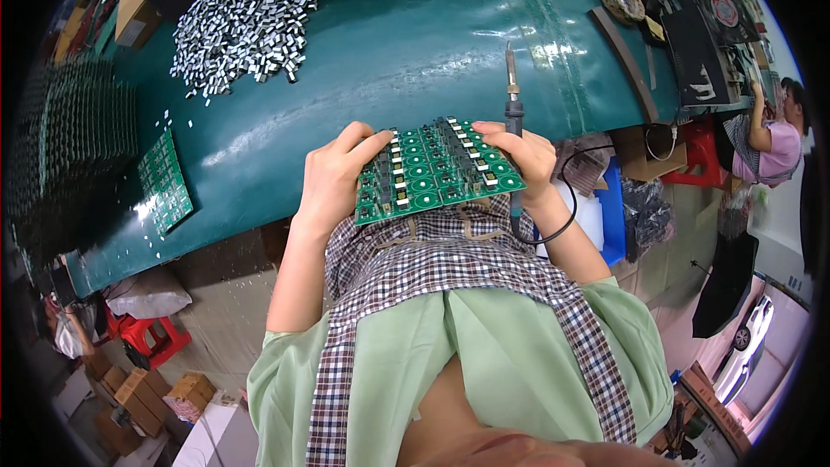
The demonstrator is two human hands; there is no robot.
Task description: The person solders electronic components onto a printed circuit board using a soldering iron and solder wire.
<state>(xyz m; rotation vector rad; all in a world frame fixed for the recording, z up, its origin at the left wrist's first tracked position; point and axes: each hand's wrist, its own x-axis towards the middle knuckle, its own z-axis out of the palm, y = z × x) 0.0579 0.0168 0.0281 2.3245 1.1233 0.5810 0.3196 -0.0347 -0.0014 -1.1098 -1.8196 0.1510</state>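
A green circuit board panel [421, 183] is held up in front of my apron at the table's near edge. It carries rows of small white and black parts. My left hand [337, 169] grips its left end, thumb and fingers closed at the edge. At the other end, my right hand [529, 158] pinches the board's right edge. That same hand also has a soldering iron [513, 108] tucked in it, its metal tip pointing up and away from me. From the iron's lower end a black cord loops to the right.
On the green table mat [389, 43] lies a heap of small white-and-black parts [242, 22]. Tall stacks of boards [73, 147] stand at left, near a single board [165, 182]. A dark bar [624, 65] lies at right. Another person [765, 138] is at far right.
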